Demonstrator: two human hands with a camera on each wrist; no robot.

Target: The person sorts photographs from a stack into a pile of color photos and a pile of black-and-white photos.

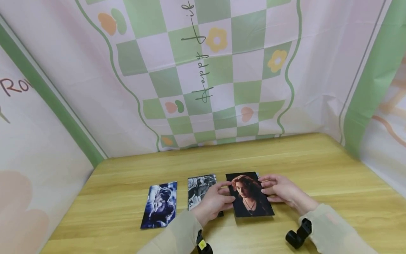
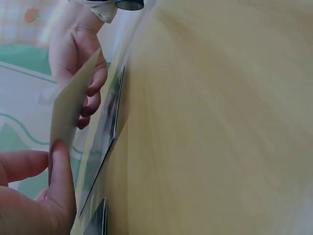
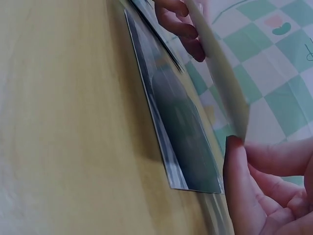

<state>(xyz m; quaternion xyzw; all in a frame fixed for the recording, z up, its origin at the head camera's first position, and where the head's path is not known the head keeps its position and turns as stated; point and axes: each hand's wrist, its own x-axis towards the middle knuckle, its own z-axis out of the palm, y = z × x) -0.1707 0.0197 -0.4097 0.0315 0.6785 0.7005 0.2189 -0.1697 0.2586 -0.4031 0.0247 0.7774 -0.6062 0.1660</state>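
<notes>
Between both hands is a photo print (image 1: 250,203) of a red-haired person in dark clothes, raised above the table. My left hand (image 1: 214,201) pinches its left edge with thumb and fingers. At its right edge, my right hand (image 1: 282,188) grips it the same way. The wrist views show the print's pale back. Under it, a glossy photo (image 3: 181,122) lies on the tabletop, mostly hidden in the head view. Partly behind my left hand lies a black-and-white photo (image 1: 197,188). Farther left is a blue-toned photo (image 1: 163,204), lying slightly turned.
The wooden table (image 1: 127,173) reaches back to a hanging cloth (image 1: 219,81) with green and white checks. More printed cloth (image 1: 38,148) hangs along the left side. A black camera mount (image 1: 298,234) sits at the right wrist, another (image 1: 203,245) at the left.
</notes>
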